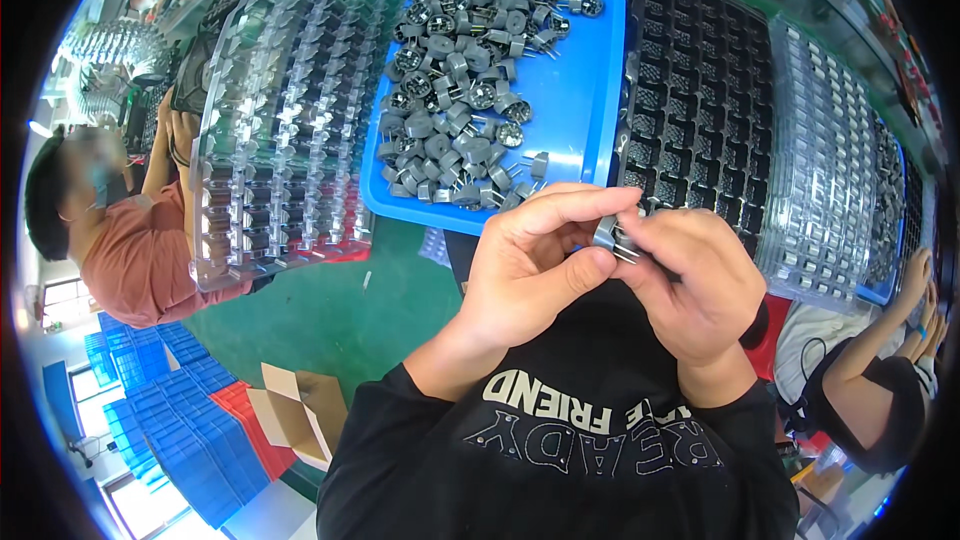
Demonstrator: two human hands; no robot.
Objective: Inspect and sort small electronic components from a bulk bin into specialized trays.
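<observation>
Between my two hands is a small grey round plug part (606,232) with thin metal pins sticking out toward the lower right. The thumb and index finger of my left hand (535,265) close around its left side. My right hand (700,275) pinches it from the right, fingertips close to the pins. Just beyond my hands stands a blue tray (572,90) with many similar grey plug parts (460,80) heaped in its left and middle. One loose grey part (539,166) lies near the tray's front, close to my left hand.
Right of the tray lies a black compartment tray (690,90), then a clear plastic tray (820,140) with rows of pockets. Stacked clear trays (290,120) stand left. A co-worker (130,250) is at far left, another person's arm (880,340) at right. An open cardboard box (300,410) sits lower left.
</observation>
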